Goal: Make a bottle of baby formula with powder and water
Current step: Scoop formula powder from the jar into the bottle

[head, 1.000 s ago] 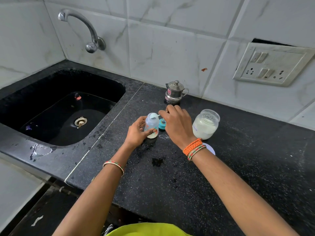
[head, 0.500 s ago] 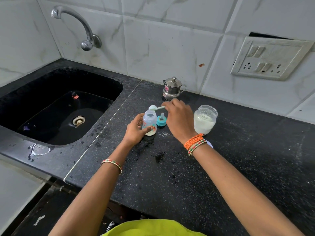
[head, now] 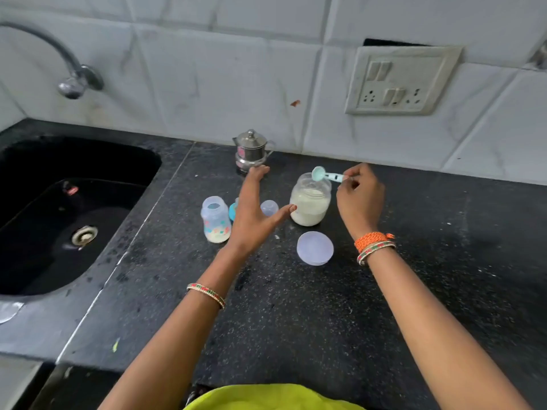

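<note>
Your baby bottle (head: 216,219) stands open and upright mid-worktop, a little powder inside. Your right hand (head: 359,199) pinches the scoop (head: 327,174) over the powder jar (head: 310,204); your left hand (head: 251,214), fingers spread and empty, lies between bottle and jar.

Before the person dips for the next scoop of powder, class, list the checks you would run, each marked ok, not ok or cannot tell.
1. Clear glass powder jar open, lid off: ok; its round pale lid lies on the counter.
2. Pale blue plastic scoop held in the right hand, over the jar mouth: ok.
3. Scoop empty: cannot tell.
4. Left hand steadying the jar: not ok; it is open, thumb near the glass.
5. Small clear baby bottle upright, uncapped: ok.
6. Water in the bottle: cannot tell.
</note>
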